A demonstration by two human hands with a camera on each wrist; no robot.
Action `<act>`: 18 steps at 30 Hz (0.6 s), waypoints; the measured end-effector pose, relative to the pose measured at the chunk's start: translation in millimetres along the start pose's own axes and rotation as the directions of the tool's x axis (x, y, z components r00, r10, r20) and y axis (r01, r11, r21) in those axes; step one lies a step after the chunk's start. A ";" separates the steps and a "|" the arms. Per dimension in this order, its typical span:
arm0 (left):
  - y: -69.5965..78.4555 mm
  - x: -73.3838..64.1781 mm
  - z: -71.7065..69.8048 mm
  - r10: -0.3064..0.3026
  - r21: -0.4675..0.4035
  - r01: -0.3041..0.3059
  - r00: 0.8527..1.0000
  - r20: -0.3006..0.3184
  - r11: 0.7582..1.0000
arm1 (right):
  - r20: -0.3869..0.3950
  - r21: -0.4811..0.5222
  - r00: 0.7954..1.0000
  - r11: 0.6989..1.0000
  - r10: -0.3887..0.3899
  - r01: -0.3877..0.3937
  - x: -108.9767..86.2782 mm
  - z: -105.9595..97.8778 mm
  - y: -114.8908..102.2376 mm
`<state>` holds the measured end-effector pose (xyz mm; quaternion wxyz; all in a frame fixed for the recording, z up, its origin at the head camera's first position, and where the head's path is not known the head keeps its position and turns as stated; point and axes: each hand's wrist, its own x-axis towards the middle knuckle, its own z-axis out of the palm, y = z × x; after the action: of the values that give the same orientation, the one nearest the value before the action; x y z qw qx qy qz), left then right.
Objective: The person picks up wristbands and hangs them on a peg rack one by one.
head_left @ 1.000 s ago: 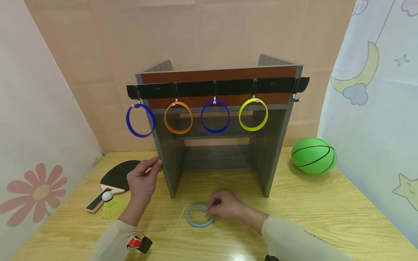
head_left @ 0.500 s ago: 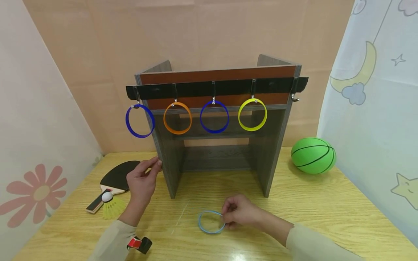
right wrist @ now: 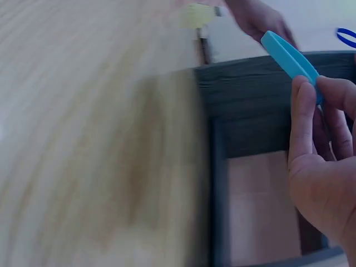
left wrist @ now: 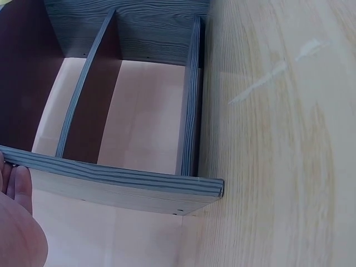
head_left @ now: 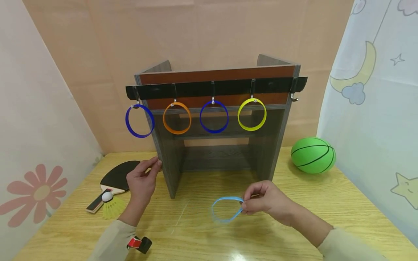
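Note:
A light blue wristband (head_left: 224,198) hangs in the air, pinched between the thumb and fingers of my right hand (head_left: 272,201). The right wrist view shows the flat wristband (right wrist: 289,58) standing out from the fingertips. My left hand (head_left: 143,177) touches the outer side of the grey shelf's left panel (head_left: 167,159); in the left wrist view only part of that hand (left wrist: 21,222) shows, by the panel's edge. Along the shelf's black rail (head_left: 196,90) hang a blue wristband (head_left: 127,125), an orange one (head_left: 177,133), another blue one (head_left: 213,132) and a yellow one (head_left: 252,129). The rightmost hook (head_left: 294,98) holds nothing.
Left of the shelf lie a table tennis bat (head_left: 117,175) and a yellow shuttlecock (head_left: 112,206). A green ball (head_left: 313,155) sits on the table (head_left: 303,203) at the right. Printed cloths stand on both sides.
My right hand has moved to the right, dipping and then rising, and carries the light blue wristband up off the table. My left hand stays against the shelf panel.

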<state>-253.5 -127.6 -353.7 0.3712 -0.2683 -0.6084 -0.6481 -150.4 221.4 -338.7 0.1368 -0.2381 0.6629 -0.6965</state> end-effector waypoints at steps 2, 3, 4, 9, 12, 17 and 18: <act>0.2 0.4 -0.1 0.006 -0.015 -0.006 1.000 0.003 1.000 | 0.031 0.038 0.996 0.996 -0.084 0.083 -2.2 -5.7 -8.4; 0.3 0.4 -0.2 0.007 -0.018 -0.007 1.000 0.004 1.000 | 0.045 0.063 0.991 0.990 -0.128 0.125 -3.2 -8.5 -12.6; 0.4 0.5 -0.2 0.005 -0.023 -0.005 1.000 0.004 1.000 | 0.048 0.095 0.985 0.982 -0.166 0.161 -3.9 -11.0 -16.9; -0.5 -0.1 -0.6 -0.007 -0.033 0.007 1.000 -0.008 0.999 | 0.038 0.257 0.942 0.914 -0.333 0.313 -5.3 -21.7 -38.1; -2.4 -0.4 -0.9 -0.002 -0.046 0.002 1.000 -0.008 0.999 | 0.022 0.319 0.911 0.866 -0.413 0.385 -5.5 -27.3 -49.1; -1.5 -0.8 -0.5 -0.006 -0.012 0.006 1.000 -0.009 1.000 | -0.014 0.386 0.867 0.797 -0.499 0.465 -6.5 -36.3 -63.6; -1.3 -0.8 -0.4 -0.007 -0.023 0.007 1.000 -0.008 1.000 | -0.028 0.402 0.860 0.782 -0.509 0.476 -6.6 -37.9 -66.3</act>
<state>-254.0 -128.0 -355.1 0.3682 -0.2680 -0.6003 -0.6575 -155.9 262.9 -274.4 0.0222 -0.3987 0.4170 -0.8165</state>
